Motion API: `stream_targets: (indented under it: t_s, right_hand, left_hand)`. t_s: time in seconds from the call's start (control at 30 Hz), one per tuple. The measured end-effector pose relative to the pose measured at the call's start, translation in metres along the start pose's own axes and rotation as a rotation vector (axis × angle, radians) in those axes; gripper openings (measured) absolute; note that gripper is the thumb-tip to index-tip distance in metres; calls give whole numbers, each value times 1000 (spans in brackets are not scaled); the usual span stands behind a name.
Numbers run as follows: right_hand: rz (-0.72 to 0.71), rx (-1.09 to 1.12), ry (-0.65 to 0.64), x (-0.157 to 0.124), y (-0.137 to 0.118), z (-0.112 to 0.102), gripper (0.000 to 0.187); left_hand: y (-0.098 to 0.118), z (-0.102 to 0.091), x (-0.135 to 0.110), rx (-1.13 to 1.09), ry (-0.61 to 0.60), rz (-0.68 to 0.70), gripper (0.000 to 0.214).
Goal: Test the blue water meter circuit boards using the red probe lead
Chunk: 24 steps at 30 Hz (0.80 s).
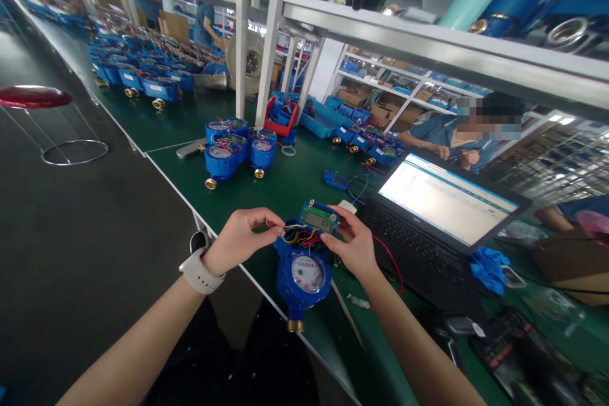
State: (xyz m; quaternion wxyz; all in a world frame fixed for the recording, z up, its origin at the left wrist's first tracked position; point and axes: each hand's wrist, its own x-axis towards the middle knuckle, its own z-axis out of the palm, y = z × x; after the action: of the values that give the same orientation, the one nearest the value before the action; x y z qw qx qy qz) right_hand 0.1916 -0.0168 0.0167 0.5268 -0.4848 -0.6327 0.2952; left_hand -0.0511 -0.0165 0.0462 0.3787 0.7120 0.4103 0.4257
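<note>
A blue water meter (304, 276) with a round dial and a brass end lies at the near edge of the green bench. Its lid is up, showing a small circuit board with a display (319, 219) and coloured wires (299, 238). My left hand (238, 238), with a white watch on its wrist, pinches the wires at the meter's top left. My right hand (349, 244) grips the board's right lower side with closed fingers.
An open laptop (438, 216) stands to the right, with a blue cloth (490, 266) beside it. Three blue meters (235, 149) sit further back, more meters and blue trays beyond. A seated person (457, 139) works across the bench. A red stool (35, 98) stands on the left.
</note>
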Motion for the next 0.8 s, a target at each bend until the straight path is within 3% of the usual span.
stream_targets:
  t_s: [0.23, 0.43, 0.6, 0.7, 0.8]
  right_hand:
    - [-17, 88, -65, -12, 11, -13, 50]
    - [20, 25, -175, -7, 16, -16, 48]
    - [58, -48, -298, -1, 0, -16, 54]
    - [106, -89, -213, -6, -10, -31, 63]
    - [227, -227, -40, -27, -15, -58, 47]
  left_hand:
    - [-28, -6, -11, -125, 92, -92, 16]
    - [-28, 17, -5, -125, 53, -103, 33]
    - [-20, 40, 11, -111, -46, -81, 52]
    - [-22, 50, 17, -105, -95, -82, 52]
    - [-28, 55, 17, -109, -124, -108, 49]
